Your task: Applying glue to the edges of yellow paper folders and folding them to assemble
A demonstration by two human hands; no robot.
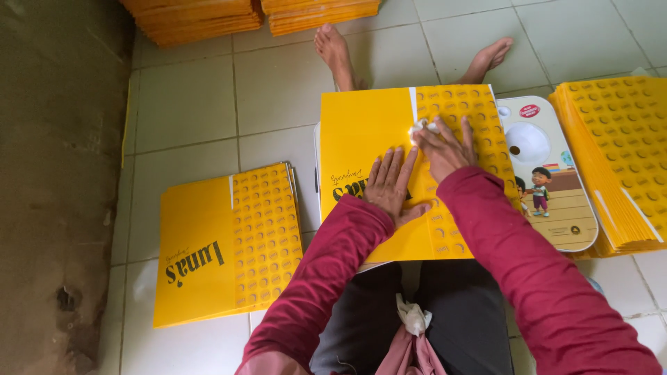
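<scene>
A yellow printed cover sheet (361,132) lies across my lap, with a dotted band on its right side. My left hand (391,182) rests flat on it, fingers spread, pinning it down. My right hand (445,147) presses on the dotted band and pinches a small white wad of cloth (421,127) at its fingertips. Under the sheet's right edge pokes out a white rounded board (549,173) with a cartoon picture of children.
A stack of the same yellow covers (222,243) lies on the tiled floor at my left, another pile (618,160) at my right. Orange-yellow stacks (194,21) sit at the back. My bare feet (333,48) stretch ahead. A rough dark wall (55,187) stands at far left.
</scene>
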